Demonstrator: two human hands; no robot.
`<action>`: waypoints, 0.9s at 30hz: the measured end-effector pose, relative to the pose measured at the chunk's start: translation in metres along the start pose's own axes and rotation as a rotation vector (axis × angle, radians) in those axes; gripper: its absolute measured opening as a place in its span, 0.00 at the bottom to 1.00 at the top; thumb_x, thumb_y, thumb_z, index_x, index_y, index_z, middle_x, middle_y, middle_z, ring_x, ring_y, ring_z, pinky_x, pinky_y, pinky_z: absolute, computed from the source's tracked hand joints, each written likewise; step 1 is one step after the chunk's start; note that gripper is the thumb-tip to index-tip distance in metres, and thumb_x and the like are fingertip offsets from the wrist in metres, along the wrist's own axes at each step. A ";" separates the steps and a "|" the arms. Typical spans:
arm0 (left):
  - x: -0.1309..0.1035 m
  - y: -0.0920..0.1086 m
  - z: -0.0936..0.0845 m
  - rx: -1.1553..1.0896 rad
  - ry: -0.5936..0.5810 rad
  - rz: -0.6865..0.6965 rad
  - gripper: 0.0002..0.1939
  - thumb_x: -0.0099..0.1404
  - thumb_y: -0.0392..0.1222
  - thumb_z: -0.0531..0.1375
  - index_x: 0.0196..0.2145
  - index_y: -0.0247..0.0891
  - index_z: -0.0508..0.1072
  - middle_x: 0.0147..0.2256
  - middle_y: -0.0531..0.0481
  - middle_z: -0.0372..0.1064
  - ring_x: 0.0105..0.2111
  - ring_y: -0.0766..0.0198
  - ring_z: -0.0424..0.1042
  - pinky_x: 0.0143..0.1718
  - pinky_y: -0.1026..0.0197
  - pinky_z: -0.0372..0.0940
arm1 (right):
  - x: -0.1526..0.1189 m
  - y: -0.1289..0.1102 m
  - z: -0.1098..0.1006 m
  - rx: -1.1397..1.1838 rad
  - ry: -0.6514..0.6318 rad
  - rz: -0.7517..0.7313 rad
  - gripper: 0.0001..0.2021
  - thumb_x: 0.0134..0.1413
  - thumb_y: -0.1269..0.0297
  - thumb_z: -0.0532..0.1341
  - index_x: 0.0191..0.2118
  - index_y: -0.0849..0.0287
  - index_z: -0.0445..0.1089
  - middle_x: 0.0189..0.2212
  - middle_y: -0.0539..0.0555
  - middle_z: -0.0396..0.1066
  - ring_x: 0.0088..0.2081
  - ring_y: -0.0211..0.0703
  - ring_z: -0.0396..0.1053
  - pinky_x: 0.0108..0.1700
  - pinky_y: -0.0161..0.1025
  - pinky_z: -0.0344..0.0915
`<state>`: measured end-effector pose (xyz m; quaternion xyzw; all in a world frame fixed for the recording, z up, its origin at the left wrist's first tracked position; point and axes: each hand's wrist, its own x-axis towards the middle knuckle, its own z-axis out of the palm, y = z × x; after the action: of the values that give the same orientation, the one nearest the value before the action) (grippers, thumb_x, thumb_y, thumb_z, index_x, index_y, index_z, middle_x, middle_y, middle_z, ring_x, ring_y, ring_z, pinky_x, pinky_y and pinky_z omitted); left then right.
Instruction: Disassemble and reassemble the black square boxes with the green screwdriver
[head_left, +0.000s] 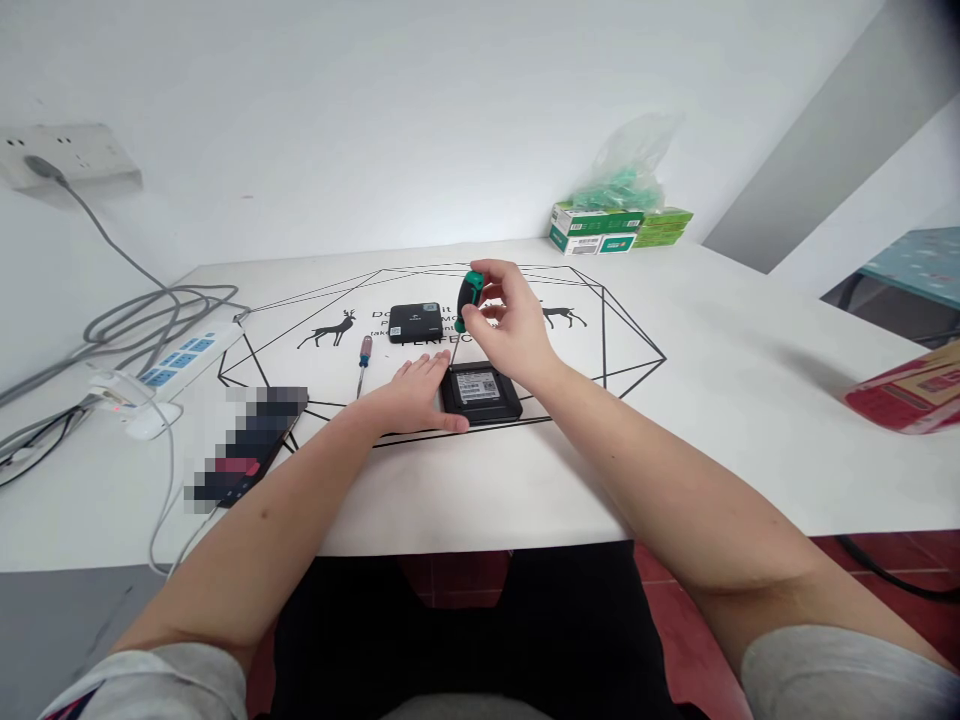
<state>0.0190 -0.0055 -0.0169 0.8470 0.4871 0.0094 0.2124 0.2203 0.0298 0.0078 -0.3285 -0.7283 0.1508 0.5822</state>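
The right hand (pixel 510 320) is gripping a green screwdriver (pixel 469 295) by its handle, while the left hand (pixel 412 395) is lying palm down, thumb spread from the fingers, bracing a labelled black box (pixel 481 392) along its left side. The box is sitting flat on the white table (pixel 712 470), just right of the left hand, which is nearer to it. The screwdriver is standing nearly upright, its long axis leaning slightly right, its tip pointing down at the box's far left corner; whether it is seated in a screw, one cannot tell. Two screwdrivers are showing, the other (pixel 365 352) lying at left; two black boxes, the second (pixel 415 323) resting beyond; one phone (pixel 251 445), one power strip (pixel 184 365) and one red packet (pixel 911 392) are flanking them.
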 end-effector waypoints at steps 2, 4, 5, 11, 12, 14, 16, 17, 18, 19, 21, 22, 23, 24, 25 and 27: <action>0.004 -0.002 0.000 -0.032 0.136 0.016 0.50 0.69 0.71 0.57 0.76 0.35 0.56 0.76 0.33 0.52 0.75 0.36 0.54 0.74 0.40 0.51 | 0.000 0.001 0.000 0.008 0.023 0.004 0.24 0.60 0.68 0.60 0.61 0.48 0.64 0.51 0.55 0.71 0.44 0.44 0.72 0.39 0.43 0.77; 0.009 -0.005 0.000 -0.021 0.317 0.038 0.30 0.75 0.60 0.54 0.64 0.39 0.72 0.69 0.38 0.68 0.70 0.42 0.64 0.71 0.43 0.56 | 0.001 0.001 0.001 0.017 0.043 0.014 0.24 0.60 0.67 0.61 0.61 0.48 0.63 0.51 0.55 0.71 0.44 0.44 0.72 0.38 0.43 0.77; 0.011 -0.007 0.000 -0.001 0.381 0.052 0.23 0.76 0.55 0.53 0.57 0.40 0.77 0.64 0.40 0.73 0.66 0.44 0.67 0.69 0.43 0.58 | 0.001 0.001 0.001 0.021 0.053 0.018 0.24 0.60 0.67 0.61 0.61 0.48 0.63 0.50 0.55 0.71 0.44 0.44 0.72 0.38 0.43 0.77; 0.018 -0.021 -0.002 0.171 0.446 -0.039 0.14 0.76 0.43 0.54 0.41 0.43 0.80 0.49 0.42 0.80 0.56 0.44 0.73 0.62 0.39 0.61 | 0.001 0.003 0.001 -0.016 0.135 -0.002 0.23 0.60 0.68 0.61 0.60 0.47 0.63 0.49 0.55 0.70 0.44 0.45 0.72 0.37 0.43 0.77; 0.018 -0.025 -0.003 0.216 0.457 -0.090 0.15 0.76 0.42 0.54 0.41 0.43 0.81 0.48 0.41 0.80 0.55 0.43 0.73 0.62 0.37 0.60 | 0.001 0.004 0.001 -0.033 0.140 -0.013 0.24 0.60 0.69 0.61 0.60 0.47 0.63 0.49 0.55 0.70 0.43 0.45 0.72 0.37 0.43 0.77; 0.018 -0.033 -0.004 0.287 0.488 -0.176 0.17 0.76 0.40 0.52 0.41 0.43 0.81 0.47 0.40 0.80 0.54 0.41 0.73 0.61 0.36 0.60 | 0.001 0.005 0.001 -0.059 0.128 -0.031 0.24 0.59 0.69 0.61 0.60 0.47 0.63 0.49 0.55 0.71 0.43 0.45 0.72 0.36 0.42 0.76; 0.018 -0.041 -0.005 0.324 0.507 -0.226 0.18 0.75 0.39 0.51 0.42 0.42 0.82 0.47 0.38 0.80 0.54 0.41 0.72 0.60 0.36 0.60 | 0.001 0.005 0.001 -0.071 0.105 -0.040 0.24 0.59 0.69 0.60 0.60 0.47 0.63 0.50 0.55 0.71 0.42 0.44 0.72 0.36 0.42 0.76; 0.018 -0.043 -0.005 0.336 0.500 -0.252 0.18 0.75 0.38 0.51 0.43 0.41 0.82 0.47 0.37 0.79 0.54 0.40 0.72 0.60 0.36 0.60 | 0.001 0.004 0.001 -0.075 0.095 -0.041 0.24 0.59 0.69 0.60 0.60 0.48 0.63 0.50 0.55 0.71 0.42 0.44 0.72 0.35 0.42 0.76; 0.017 -0.045 -0.006 0.341 0.489 -0.280 0.18 0.74 0.37 0.51 0.44 0.40 0.81 0.48 0.35 0.79 0.55 0.39 0.72 0.60 0.36 0.61 | 0.001 0.003 0.001 -0.076 0.089 -0.041 0.23 0.58 0.68 0.60 0.59 0.48 0.64 0.50 0.55 0.71 0.41 0.44 0.72 0.36 0.42 0.76; 0.017 -0.045 -0.006 0.337 0.483 -0.300 0.18 0.74 0.37 0.51 0.46 0.39 0.81 0.50 0.34 0.78 0.56 0.38 0.71 0.61 0.35 0.60 | 0.001 0.002 0.001 -0.075 0.088 -0.041 0.23 0.58 0.68 0.60 0.59 0.48 0.64 0.50 0.55 0.71 0.41 0.44 0.71 0.36 0.43 0.76; 0.014 -0.040 -0.007 0.281 0.489 -0.289 0.19 0.74 0.38 0.51 0.51 0.37 0.80 0.55 0.32 0.76 0.59 0.38 0.70 0.64 0.35 0.60 | 0.001 0.000 0.001 -0.074 0.104 -0.036 0.23 0.56 0.69 0.61 0.58 0.49 0.65 0.48 0.55 0.72 0.40 0.45 0.71 0.36 0.44 0.76; 0.012 -0.036 -0.007 0.225 0.497 -0.243 0.21 0.75 0.41 0.50 0.55 0.36 0.79 0.58 0.33 0.74 0.61 0.38 0.69 0.66 0.36 0.59 | 0.001 -0.001 0.000 -0.074 0.117 -0.033 0.23 0.56 0.69 0.61 0.57 0.49 0.66 0.47 0.54 0.71 0.40 0.45 0.70 0.37 0.44 0.76; 0.010 -0.030 -0.007 0.152 0.490 -0.171 0.23 0.76 0.44 0.50 0.59 0.37 0.77 0.61 0.35 0.73 0.63 0.40 0.68 0.68 0.38 0.58 | 0.001 -0.002 0.000 -0.075 0.130 -0.029 0.23 0.55 0.69 0.61 0.57 0.49 0.66 0.46 0.54 0.71 0.39 0.45 0.70 0.37 0.45 0.76; 0.007 -0.024 -0.006 0.058 0.449 -0.070 0.26 0.77 0.51 0.50 0.63 0.39 0.74 0.63 0.38 0.72 0.66 0.42 0.67 0.70 0.41 0.58 | 0.001 -0.003 -0.001 -0.075 0.139 -0.025 0.23 0.55 0.70 0.61 0.56 0.48 0.67 0.45 0.54 0.71 0.39 0.45 0.70 0.38 0.46 0.76; 0.004 -0.017 -0.006 -0.027 0.356 0.023 0.31 0.76 0.59 0.52 0.68 0.40 0.70 0.67 0.40 0.69 0.68 0.43 0.65 0.71 0.44 0.59 | 0.001 -0.003 -0.002 -0.074 0.142 -0.022 0.23 0.55 0.69 0.60 0.56 0.48 0.67 0.45 0.54 0.70 0.39 0.46 0.69 0.38 0.46 0.76; -0.001 -0.004 -0.004 -0.090 0.123 0.138 0.48 0.67 0.70 0.61 0.75 0.41 0.60 0.76 0.41 0.55 0.74 0.40 0.56 0.73 0.44 0.56 | 0.001 -0.005 -0.002 -0.065 0.131 -0.022 0.23 0.55 0.69 0.60 0.57 0.48 0.68 0.45 0.54 0.70 0.40 0.47 0.69 0.39 0.48 0.77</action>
<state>0.0144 -0.0029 -0.0151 0.8660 0.4390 0.0979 0.2186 0.2211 0.0267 0.0121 -0.3484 -0.6966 0.0987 0.6193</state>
